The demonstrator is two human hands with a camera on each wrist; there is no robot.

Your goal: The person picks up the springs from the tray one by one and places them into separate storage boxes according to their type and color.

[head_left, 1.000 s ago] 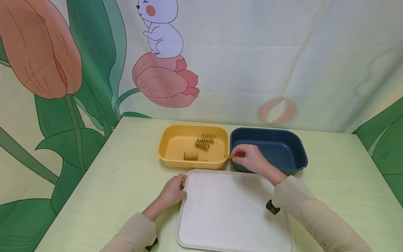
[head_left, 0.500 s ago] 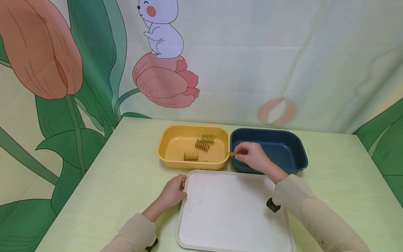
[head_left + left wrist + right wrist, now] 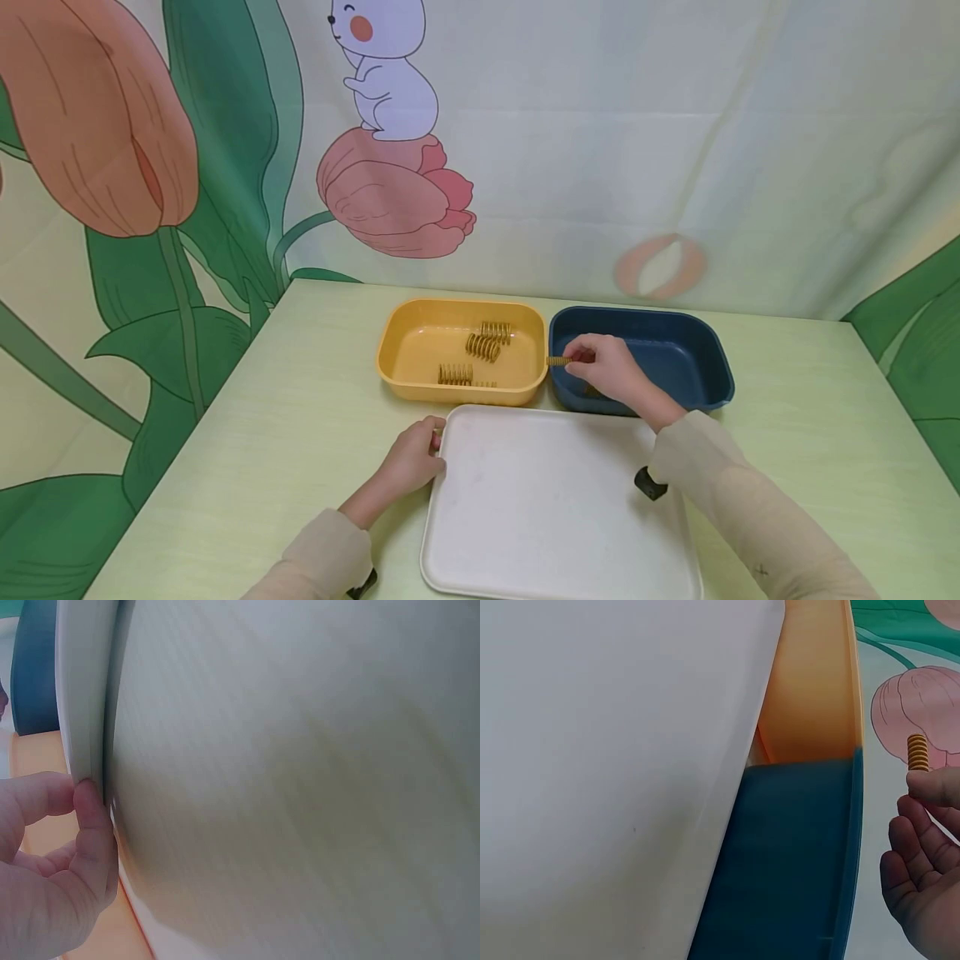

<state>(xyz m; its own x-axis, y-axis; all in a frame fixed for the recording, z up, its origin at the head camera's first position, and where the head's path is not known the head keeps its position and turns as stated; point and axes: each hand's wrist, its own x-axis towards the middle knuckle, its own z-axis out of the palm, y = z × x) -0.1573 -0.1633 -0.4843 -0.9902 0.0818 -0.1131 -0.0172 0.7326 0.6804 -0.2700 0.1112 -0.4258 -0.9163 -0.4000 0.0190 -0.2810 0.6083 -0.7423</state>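
My right hand pinches a small brass coil spring between thumb and fingertips, over the left side of the dark blue bin. In the right wrist view the spring sticks out past the fingertips, its other end hidden in the grip. My left hand grips the left edge of the white tray near its far corner. The left wrist view shows thumb and finger at the rim of the tray. Under the right hand, a small brownish thing shows inside the blue bin.
A yellow bin stands against the left side of the blue one, behind the tray. Several brass coil springs lie in it. The pale green table ends at a printed curtain at the back.
My right hand has moved slightly right and away from me with the spring, from the yellow bin's right rim to over the blue bin. The left hand and tray stay put.
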